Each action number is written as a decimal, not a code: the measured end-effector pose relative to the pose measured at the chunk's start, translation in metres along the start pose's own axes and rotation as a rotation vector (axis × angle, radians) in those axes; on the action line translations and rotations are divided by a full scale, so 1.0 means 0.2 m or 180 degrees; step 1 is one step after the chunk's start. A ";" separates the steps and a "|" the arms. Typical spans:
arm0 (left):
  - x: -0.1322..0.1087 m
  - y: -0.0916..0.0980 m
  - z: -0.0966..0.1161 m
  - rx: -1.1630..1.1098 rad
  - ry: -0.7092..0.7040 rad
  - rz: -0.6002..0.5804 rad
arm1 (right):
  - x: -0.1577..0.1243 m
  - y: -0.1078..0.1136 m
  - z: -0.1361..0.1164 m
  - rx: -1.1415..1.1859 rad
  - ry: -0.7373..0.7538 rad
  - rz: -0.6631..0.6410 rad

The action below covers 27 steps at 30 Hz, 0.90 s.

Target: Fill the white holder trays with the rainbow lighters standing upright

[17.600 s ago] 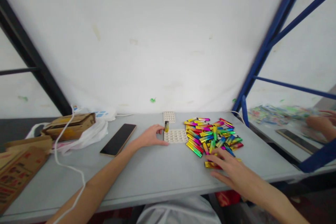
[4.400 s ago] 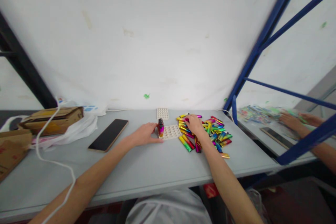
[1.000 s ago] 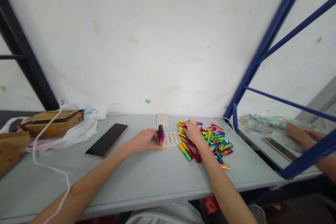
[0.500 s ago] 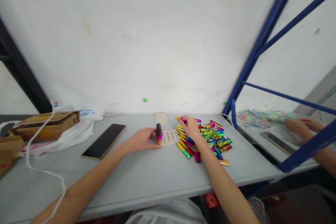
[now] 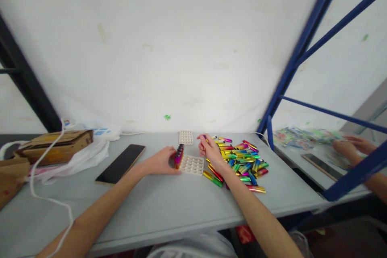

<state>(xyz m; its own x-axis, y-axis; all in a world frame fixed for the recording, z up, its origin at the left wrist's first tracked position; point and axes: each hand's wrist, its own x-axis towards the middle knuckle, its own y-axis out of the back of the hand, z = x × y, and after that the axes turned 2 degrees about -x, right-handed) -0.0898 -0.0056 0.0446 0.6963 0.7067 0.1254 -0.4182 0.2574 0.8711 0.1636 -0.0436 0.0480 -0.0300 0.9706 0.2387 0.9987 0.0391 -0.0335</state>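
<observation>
A white tray with round sockets [image 5: 193, 165] lies on the grey table [image 5: 169, 201]. A short row of shiny coloured lighters [image 5: 179, 156] stands upright along its left edge. My left hand [image 5: 160, 162] rests against that row and the tray's left side, fingers curled. My right hand [image 5: 210, 150] hovers just right of the tray's far corner, pinching one lighter lifted from the heap. The heap of iridescent lighters [image 5: 242, 159] lies loose to the right. A second socket tray [image 5: 185, 137] sits behind.
A black phone [image 5: 120, 163] lies left of my left hand. Further left are a cardboard box [image 5: 54, 147], a white plastic bag [image 5: 84, 157] and a white cable [image 5: 39, 193]. A blue metal frame [image 5: 290, 76] borders the right; another person's hands [image 5: 350, 147] work beyond it.
My right hand has lifted off the heap with one lighter and moved left toward the tray. The left hand stays at the tray's left edge. Over the earlier frames the standing row grew.
</observation>
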 end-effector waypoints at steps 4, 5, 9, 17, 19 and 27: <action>0.02 -0.03 0.01 -0.0025 0.0004 0.0099 | -0.01 -0.02 -0.02 0.0094 -0.0472 -0.0161; 0.02 -0.04 0.01 -0.0036 -0.0002 0.0116 | -0.02 -0.02 -0.03 0.0045 -0.0586 -0.0141; 0.02 -0.05 0.02 -0.0070 -0.0036 0.0192 | -0.02 -0.02 -0.01 -0.0180 -0.0798 0.0242; 0.04 -0.11 0.05 0.0066 -0.0083 0.0285 | -0.01 -0.04 0.03 -0.0337 -0.0776 0.0464; 0.04 -0.11 0.06 0.0076 -0.0089 0.0300 | -0.01 -0.05 0.04 -0.0287 -0.0768 0.0469; 0.04 -0.10 0.06 0.0085 -0.0143 0.0241 | 0.00 -0.08 0.07 -0.0316 -0.0140 -0.0037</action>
<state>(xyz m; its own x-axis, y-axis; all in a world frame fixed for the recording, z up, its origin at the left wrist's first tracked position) -0.0685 -0.0127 0.0332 0.6890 0.6930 0.2122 -0.4554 0.1862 0.8706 0.1472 -0.0412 0.0347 -0.0413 0.9798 0.1957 0.9974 0.0289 0.0658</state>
